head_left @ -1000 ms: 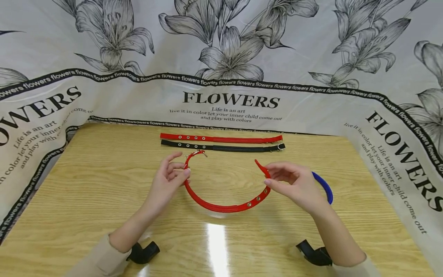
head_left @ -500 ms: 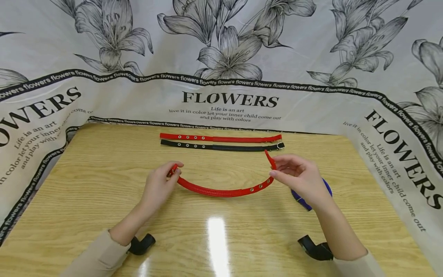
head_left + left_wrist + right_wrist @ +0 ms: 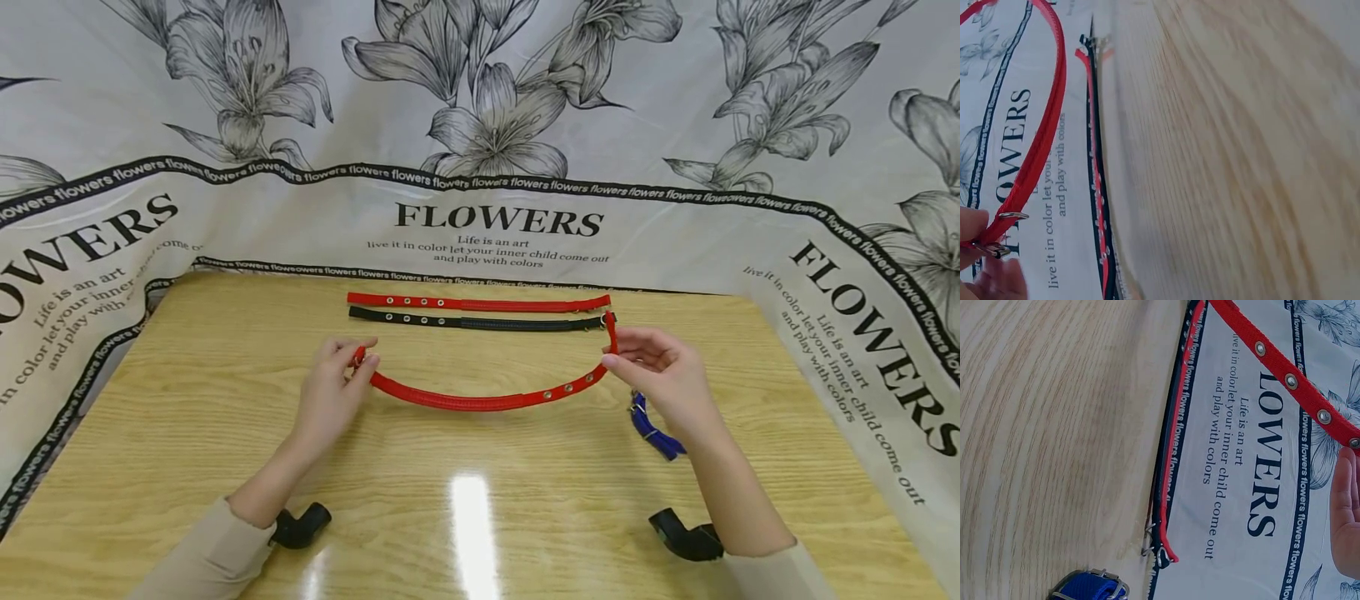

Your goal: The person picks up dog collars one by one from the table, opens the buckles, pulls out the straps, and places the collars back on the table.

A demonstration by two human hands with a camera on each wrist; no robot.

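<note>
A red dog collar (image 3: 480, 404) hangs in a shallow curve between both hands, over the wooden table. My left hand (image 3: 327, 392) pinches its buckle end; the metal buckle (image 3: 997, 250) and a D-ring (image 3: 1013, 215) show in the left wrist view. At the other end, my right hand (image 3: 667, 379) pinches the strap near its tip, which sticks up past the fingers. Several metal eyelets line this end, and in the right wrist view the fingers sit right by the lowest one on the collar (image 3: 1307, 399).
A second red collar (image 3: 517, 305) and a black collar (image 3: 510, 324) lie straight, side by side, along the back of the table (image 3: 225, 400). Partly behind the right wrist lies a blue collar (image 3: 652, 429). A flower-printed cloth (image 3: 300, 221) rises behind the table and along its sides.
Both hands have moved apart and slightly away from the body, stretching the red collar from a deep loop to a flatter curve. The left fingers now cover the buckle end. More of the blue collar shows.
</note>
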